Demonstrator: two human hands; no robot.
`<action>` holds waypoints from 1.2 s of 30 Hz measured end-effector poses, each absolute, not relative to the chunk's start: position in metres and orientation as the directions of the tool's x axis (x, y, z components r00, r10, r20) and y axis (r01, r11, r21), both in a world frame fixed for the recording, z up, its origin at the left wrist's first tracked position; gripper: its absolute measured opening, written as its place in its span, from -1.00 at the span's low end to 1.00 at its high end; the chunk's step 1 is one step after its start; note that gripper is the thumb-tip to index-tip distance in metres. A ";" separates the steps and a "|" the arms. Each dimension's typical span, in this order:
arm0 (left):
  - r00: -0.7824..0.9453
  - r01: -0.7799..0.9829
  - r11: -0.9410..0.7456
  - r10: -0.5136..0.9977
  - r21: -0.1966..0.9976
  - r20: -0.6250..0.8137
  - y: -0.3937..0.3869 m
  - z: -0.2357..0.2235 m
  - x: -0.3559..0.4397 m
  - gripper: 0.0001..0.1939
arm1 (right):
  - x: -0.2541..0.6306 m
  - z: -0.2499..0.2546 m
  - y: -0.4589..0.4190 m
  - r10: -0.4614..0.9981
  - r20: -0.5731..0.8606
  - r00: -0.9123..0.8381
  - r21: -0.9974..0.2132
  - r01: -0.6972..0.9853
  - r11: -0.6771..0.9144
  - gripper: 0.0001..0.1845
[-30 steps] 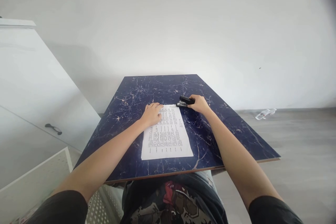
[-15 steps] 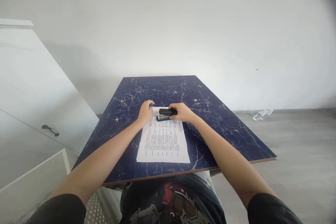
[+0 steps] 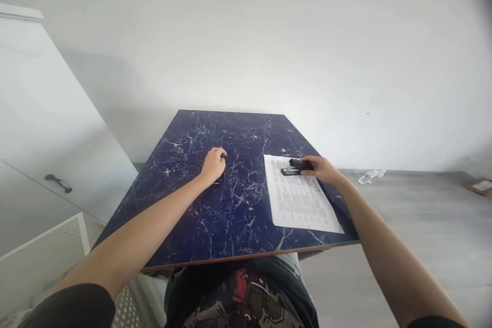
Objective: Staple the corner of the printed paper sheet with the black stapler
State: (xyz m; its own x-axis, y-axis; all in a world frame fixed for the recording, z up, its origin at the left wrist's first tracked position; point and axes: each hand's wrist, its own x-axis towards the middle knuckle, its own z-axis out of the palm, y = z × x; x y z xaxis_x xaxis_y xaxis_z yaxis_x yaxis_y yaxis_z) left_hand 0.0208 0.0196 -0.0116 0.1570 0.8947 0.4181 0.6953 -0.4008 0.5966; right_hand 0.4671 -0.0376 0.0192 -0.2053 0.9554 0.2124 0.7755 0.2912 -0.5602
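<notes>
A black stapler is in my right hand, which is closed around its rear end. Its jaws point left over the upper part of a white printed sheet, perhaps several sheets together. The paper lies slightly turned along the table's right side. My left hand rests on the blue table, well left of the paper. Its fingers are loosely bent, with a gap between thumb and fingers, and I see nothing held there.
The dark blue marbled table backs onto a pale wall. On the left stands a white cabinet with a dark handle. A clear plastic object and a brown package lie on the floor at right.
My right hand has moved right with the stapler, and the paper has slid along with it to the table's right side. My left hand has stayed nearly in place, now apart from the paper.
</notes>
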 end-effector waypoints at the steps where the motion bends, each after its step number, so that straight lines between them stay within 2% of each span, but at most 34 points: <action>1: 0.157 0.697 -0.400 0.895 0.596 0.417 0.020 -0.011 0.021 -0.68 | 0.479 0.018 -0.039 0.957 0.211 -0.200 -0.561 0.777 0.286 -0.56; 6: 0.160 0.731 -0.379 0.903 0.567 0.398 0.019 -0.008 0.019 -0.70 | 0.495 0.020 -0.042 0.959 0.182 -0.218 -0.583 0.762 0.284 -0.48; 8: 0.168 0.755 -0.385 0.896 0.531 0.411 0.015 -0.005 0.019 -0.70 | 0.485 0.027 -0.045 0.955 0.214 -0.207 -0.606 0.738 0.296 -0.41; 10: 0.217 0.791 -0.420 0.872 0.445 0.439 0.009 -0.001 0.023 -0.73 | 0.465 0.038 -0.047 0.941 0.309 -0.137 -0.633 0.709 0.310 -0.44; 12: 0.313 0.827 -0.466 0.847 0.315 0.431 0.000 0.003 0.031 -0.78 | 0.435 0.049 -0.046 0.910 0.411 -0.049 -0.640 0.696 0.326 -0.56; 14: 0.423 0.841 -0.506 0.835 0.190 0.352 -0.011 0.007 0.041 -0.74 | 0.393 0.058 -0.042 0.905 0.420 -0.075 -0.606 0.719 0.341 -0.66; 15: 0.483 0.830 -0.540 0.821 0.139 0.304 -0.017 0.009 0.047 -0.70 | 0.369 0.061 -0.038 0.907 0.388 -0.162 -0.567 0.734 0.374 -0.69; 17: 0.669 0.720 -0.693 0.711 0.050 0.216 -0.032 0.013 0.057 -0.64 | 0.317 0.063 -0.031 0.883 0.303 -0.359 -0.454 0.760 0.465 -0.75; 19: 0.880 0.457 -0.890 0.452 -0.001 0.145 -0.050 0.015 0.065 -0.62 | 0.266 0.061 -0.026 0.870 0.227 -0.437 -0.352 0.796 0.491 -0.78; 20: 0.946 0.302 -0.953 0.299 -0.005 0.127 -0.060 0.015 0.069 -0.62 | 0.243 0.059 -0.026 0.880 0.227 -0.417 -0.308 0.826 0.471 -0.79; 22: 0.985 0.085 -0.996 0.087 0.017 0.150 -0.078 0.013 0.077 -0.63 | 0.205 0.050 -0.027 0.869 0.191 -0.457 -0.257 0.831 0.494 -0.80; 25: 0.978 -0.078 -0.996 -0.070 0.034 0.199 -0.095 0.006 0.086 -0.63 | 0.172 0.032 -0.035 0.800 0.163 -0.577 -0.178 0.781 0.599 -0.75; 28: 0.964 -0.128 -0.991 -0.117 0.032 0.241 -0.096 0.001 0.090 -0.66 | 0.165 0.017 -0.040 0.753 0.212 -0.623 -0.134 0.745 0.654 -0.70; 36: 0.950 -0.125 -0.991 -0.110 0.035 0.293 -0.091 0.003 0.088 -0.68 | 0.172 0.009 -0.036 0.747 0.235 -0.622 -0.143 0.738 0.659 -0.71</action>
